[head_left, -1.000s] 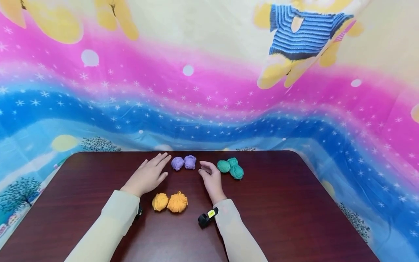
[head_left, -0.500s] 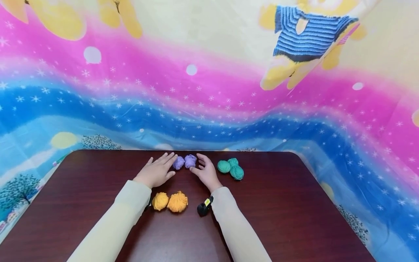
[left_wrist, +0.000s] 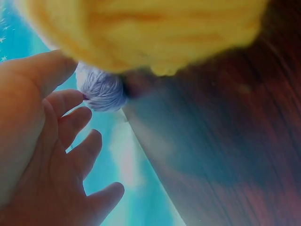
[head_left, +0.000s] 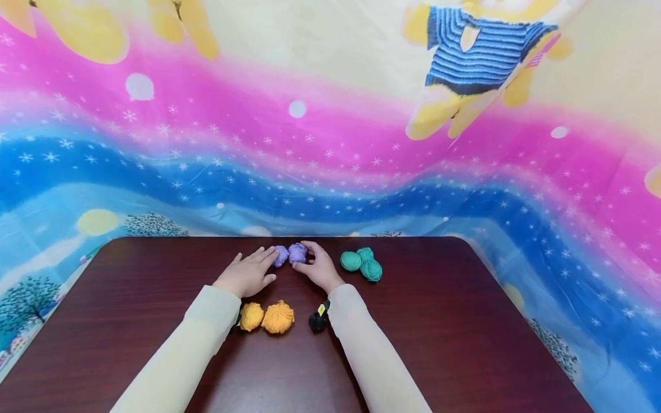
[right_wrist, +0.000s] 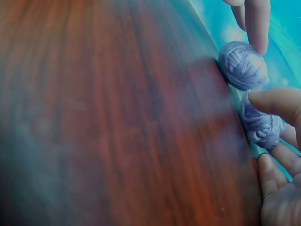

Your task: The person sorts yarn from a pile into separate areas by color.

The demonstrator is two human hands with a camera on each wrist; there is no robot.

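Two purple yarn balls sit side by side near the table's far edge. My left hand (head_left: pixel 242 274) has its fingers fairly straight, and the fingertips touch the left purple yarn ball (head_left: pixel 281 256). My right hand (head_left: pixel 321 269) holds the right purple yarn ball (head_left: pixel 297 253) between thumb and fingers. The right wrist view shows the thumb over this ball (right_wrist: pixel 263 127) and fingers on its other side, while a left fingertip meets the other ball (right_wrist: pixel 242 66). Close to my left wrist lie a yellow yarn ball (head_left: pixel 251 317) and an orange yarn ball (head_left: pixel 278 317).
Three green yarn balls (head_left: pixel 370 269) are clustered to the right of my right hand. The dark wooden table (head_left: pixel 454 332) ends just behind the purple balls, against a patterned cloth (head_left: pixel 330 172). A yellow ball (left_wrist: pixel 150 33) fills the top of the left wrist view.
My left hand has moved right and reached the left purple yarn ball. My right hand has moved left and taken hold of the right one. The green, yellow and orange balls stay put.
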